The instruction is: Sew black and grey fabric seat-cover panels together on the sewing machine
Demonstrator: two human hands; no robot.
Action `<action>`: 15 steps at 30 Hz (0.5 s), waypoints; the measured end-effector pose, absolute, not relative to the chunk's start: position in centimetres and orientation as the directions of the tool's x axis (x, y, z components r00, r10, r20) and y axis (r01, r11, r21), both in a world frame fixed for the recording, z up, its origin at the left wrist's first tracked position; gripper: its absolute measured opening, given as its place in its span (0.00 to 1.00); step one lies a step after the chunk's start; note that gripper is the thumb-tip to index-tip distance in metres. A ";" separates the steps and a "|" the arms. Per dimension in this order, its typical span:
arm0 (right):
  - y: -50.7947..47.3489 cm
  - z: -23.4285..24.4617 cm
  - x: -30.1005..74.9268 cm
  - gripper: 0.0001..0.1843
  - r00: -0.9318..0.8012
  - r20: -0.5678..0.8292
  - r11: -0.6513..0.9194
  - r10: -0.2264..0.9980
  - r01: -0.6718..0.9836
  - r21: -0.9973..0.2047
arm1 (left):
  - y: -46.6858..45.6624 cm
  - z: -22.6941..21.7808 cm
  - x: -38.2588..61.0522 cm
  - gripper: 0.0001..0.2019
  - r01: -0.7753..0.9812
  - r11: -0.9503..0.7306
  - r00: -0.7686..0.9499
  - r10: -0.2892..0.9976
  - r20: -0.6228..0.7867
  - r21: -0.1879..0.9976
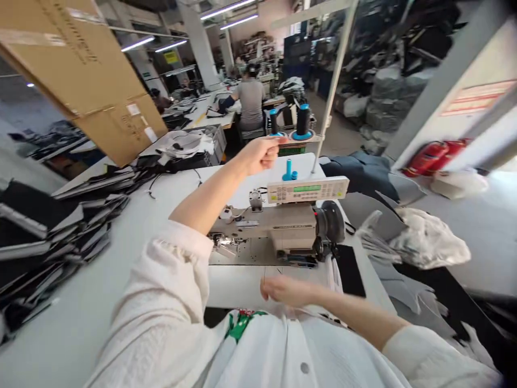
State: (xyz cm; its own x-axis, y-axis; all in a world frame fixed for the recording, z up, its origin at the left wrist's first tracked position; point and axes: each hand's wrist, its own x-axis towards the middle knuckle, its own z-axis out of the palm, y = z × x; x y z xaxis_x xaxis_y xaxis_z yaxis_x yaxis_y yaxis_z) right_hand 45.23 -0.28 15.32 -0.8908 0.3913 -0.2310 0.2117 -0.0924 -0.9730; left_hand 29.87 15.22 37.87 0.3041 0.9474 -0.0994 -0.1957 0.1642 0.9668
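My left hand (262, 154) is raised over the back of the sewing machine (293, 226), fingers closed in a pinch beside the thread spools. Whatever is between those fingertips is too small to make out. Dark thread fills the left spool (274, 121) and the right spool (302, 119), both with blue ends. Low in front of the machine is my right hand (286, 291), slightly blurred, with its fingers curled together. A thin dark line like thread rises near its fingertips; what they hold is unclear. A control panel (307, 189) with a lit green display tops the machine.
Stacked dark and grey fabric pieces (60, 231) cover the table's left side. A large cardboard box (81, 70) leans in at upper left. A thread-stand pole (335, 81) rises behind the machine. Plastic bags (430, 237) lie at right. Another person (250, 99) sits farther back.
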 end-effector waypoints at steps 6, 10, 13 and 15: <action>-2.0 4.6 48.8 0.16 -0.760 -0.398 -0.241 0.514 0.317 -0.917 | 14.2 37.7 29.8 0.10 -0.139 0.123 0.194 0.976 -0.095 0.983; -3.2 2.1 51.3 0.21 -0.684 -0.565 -0.434 0.460 0.382 -0.816 | 14.4 37.4 30.4 0.08 -0.127 0.107 0.153 0.984 -0.087 0.986; -4.9 2.5 54.5 0.20 -0.621 -0.650 -0.527 0.439 0.408 -0.746 | 14.3 37.5 31.0 0.07 -0.105 0.104 0.148 0.985 -0.087 0.989; -5.9 3.8 56.7 0.17 -0.560 -0.694 -0.565 0.452 0.423 -0.709 | 14.1 37.5 31.5 0.06 -0.089 0.104 0.140 0.986 -0.091 0.991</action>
State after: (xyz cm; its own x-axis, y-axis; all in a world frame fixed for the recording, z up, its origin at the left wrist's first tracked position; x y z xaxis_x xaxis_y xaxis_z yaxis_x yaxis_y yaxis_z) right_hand 56.68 -5.95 3.77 -0.5598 0.4521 -0.6944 0.4231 -0.5646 -0.7087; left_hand 31.50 14.11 37.52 0.1402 0.9860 -0.0905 -0.0890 0.1036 0.9906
